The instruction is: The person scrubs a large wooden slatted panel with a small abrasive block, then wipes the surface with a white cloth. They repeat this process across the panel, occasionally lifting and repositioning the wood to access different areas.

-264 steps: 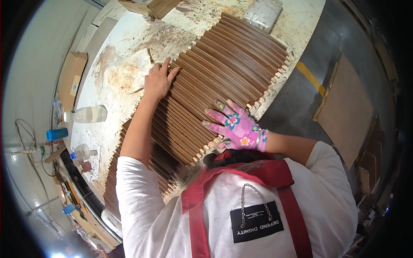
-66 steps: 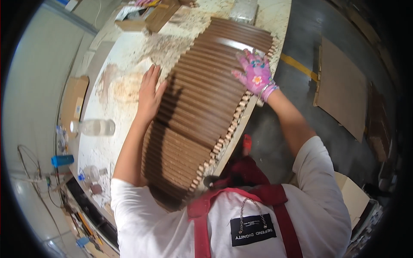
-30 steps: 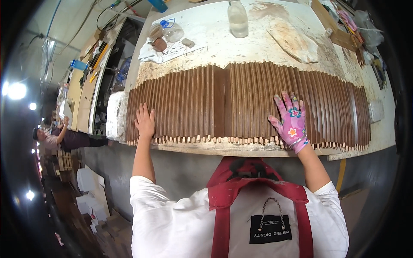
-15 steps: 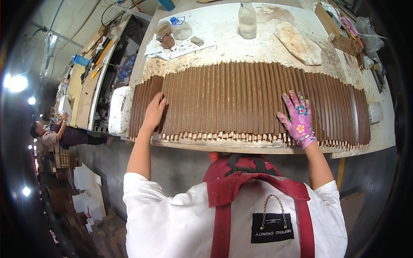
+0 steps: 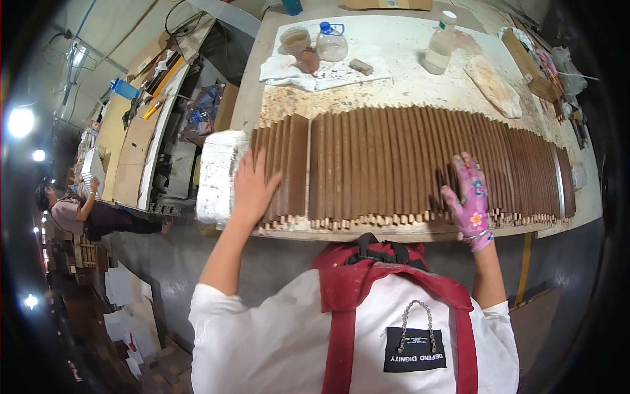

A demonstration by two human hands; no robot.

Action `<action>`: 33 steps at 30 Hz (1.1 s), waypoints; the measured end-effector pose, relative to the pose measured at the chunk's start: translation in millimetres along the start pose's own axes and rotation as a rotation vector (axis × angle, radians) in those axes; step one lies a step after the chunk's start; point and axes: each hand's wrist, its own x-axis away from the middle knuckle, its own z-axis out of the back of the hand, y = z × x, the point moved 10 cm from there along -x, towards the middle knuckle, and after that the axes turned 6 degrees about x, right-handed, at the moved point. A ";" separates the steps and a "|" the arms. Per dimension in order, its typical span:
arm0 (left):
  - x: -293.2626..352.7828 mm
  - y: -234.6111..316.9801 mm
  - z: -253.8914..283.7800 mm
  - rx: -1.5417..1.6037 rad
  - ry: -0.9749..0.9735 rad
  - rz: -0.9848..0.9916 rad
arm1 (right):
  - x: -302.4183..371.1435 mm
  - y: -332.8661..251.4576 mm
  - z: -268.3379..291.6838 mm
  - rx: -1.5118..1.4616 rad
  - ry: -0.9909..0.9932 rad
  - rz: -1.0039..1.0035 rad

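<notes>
Brown wooden strips (image 5: 374,164) lay side by side along the near edge of the table (image 5: 410,82), parted by a gap toward their left end. The bare left hand (image 5: 254,190) lay spread there, grasping nothing; the gloved right hand (image 5: 470,200), fingers extended, was over strips farther right, contact unclear. A clear bottle (image 5: 438,49) stood beyond.

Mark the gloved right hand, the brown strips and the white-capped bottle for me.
Gloved right hand (image 5: 471,202), head view: back of the glove.
Brown strips (image 5: 387,167), head view: near the row's middle.
White-capped bottle (image 5: 438,51), head view: its clear body.
</notes>
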 end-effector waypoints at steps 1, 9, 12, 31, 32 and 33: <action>14.8 -10.0 -6.2 -0.039 -0.051 0.006 | -5.0 -18.8 -9.2 -0.010 -0.010 0.025; 42.4 -6.0 -38.7 0.046 -0.156 0.106 | -6.7 -89.4 -62.4 -0.004 -0.211 0.128; 40.5 22.7 -41.2 -0.008 -0.218 0.041 | -4.6 -89.4 -65.5 -0.003 -0.244 0.142; -103.5 -70.2 0.7 -0.337 -0.124 -0.243 | 11.1 -154.9 -61.6 -0.089 -0.255 0.243; -111.1 -65.9 -7.6 -0.360 -0.189 -0.267 | 10.1 -174.7 -59.8 -0.108 -0.208 0.273; -118.1 -60.5 -14.2 -0.386 -0.254 -0.290 | 4.9 -196.0 -58.7 -0.133 -0.212 0.290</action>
